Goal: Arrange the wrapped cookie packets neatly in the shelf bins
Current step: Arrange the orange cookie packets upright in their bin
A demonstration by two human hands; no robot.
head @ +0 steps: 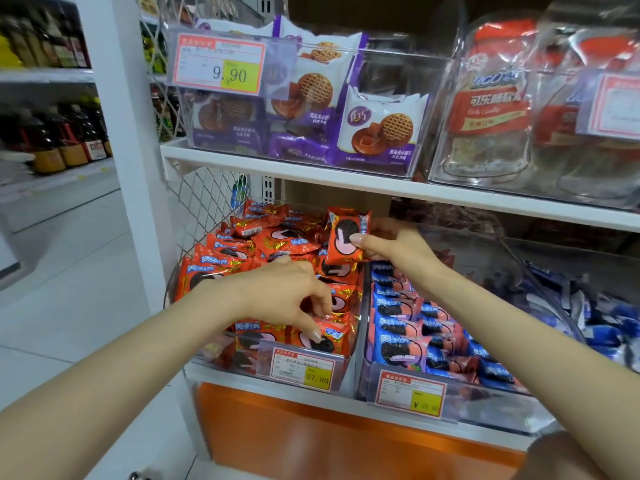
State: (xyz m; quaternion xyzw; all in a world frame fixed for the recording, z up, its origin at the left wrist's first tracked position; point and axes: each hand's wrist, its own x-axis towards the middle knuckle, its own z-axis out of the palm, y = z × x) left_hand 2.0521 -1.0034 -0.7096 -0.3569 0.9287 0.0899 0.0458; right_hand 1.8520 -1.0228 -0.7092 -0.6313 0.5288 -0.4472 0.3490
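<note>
A white post point(117, 133) stands upright. Left of it, dark bottles point(65, 140) line far shelves above pale floor tiles point(69, 254). Just right of it hangs wire mesh point(204, 199), and lower right is an orange panel point(311, 431).

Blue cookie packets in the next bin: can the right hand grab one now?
Probably not yet. The right hand pinches an orange packet, so its fingers are busy, though the blue packets lie uncovered just below it.
</note>
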